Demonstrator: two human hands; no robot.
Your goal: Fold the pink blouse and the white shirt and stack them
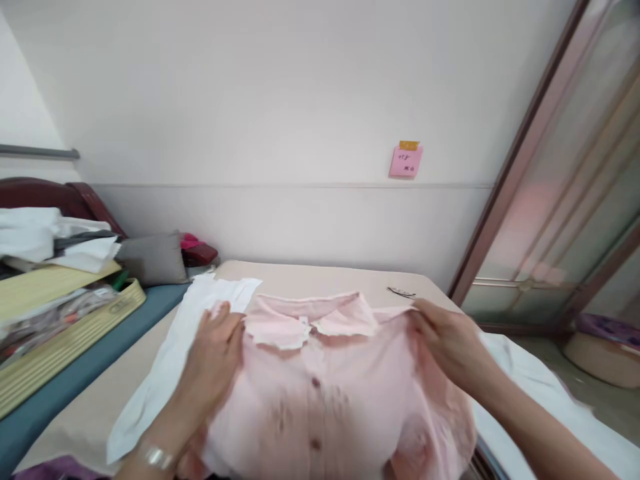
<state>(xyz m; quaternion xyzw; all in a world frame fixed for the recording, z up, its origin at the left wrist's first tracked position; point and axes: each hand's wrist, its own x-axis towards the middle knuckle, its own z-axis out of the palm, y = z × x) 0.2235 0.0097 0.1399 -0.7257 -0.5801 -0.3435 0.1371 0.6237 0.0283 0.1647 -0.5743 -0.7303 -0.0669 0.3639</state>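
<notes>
Matt cloth blouse [345,380], paper note [405,162]

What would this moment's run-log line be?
left hand: grips pink scallop-collared cloth shirt, one shoulder | right hand: grips other shoulder | nearby: long white cloth

Plain white wall [300,100] in front of me, thin horizontal seam [300,186] across it, pink note [406,163] held up by yellow tape [409,145] — light soft and even. Over left: dark red headboard [40,191] below grey rail [37,153], grey cushion [153,259] at the end of a blue-green surface [167,293], beige round-cornered top [350,279] alongside. Over right — brownish frame [523,147], glassy panel [565,147] with pinkish glow [537,207], greyish floor [570,380] low down.
</notes>
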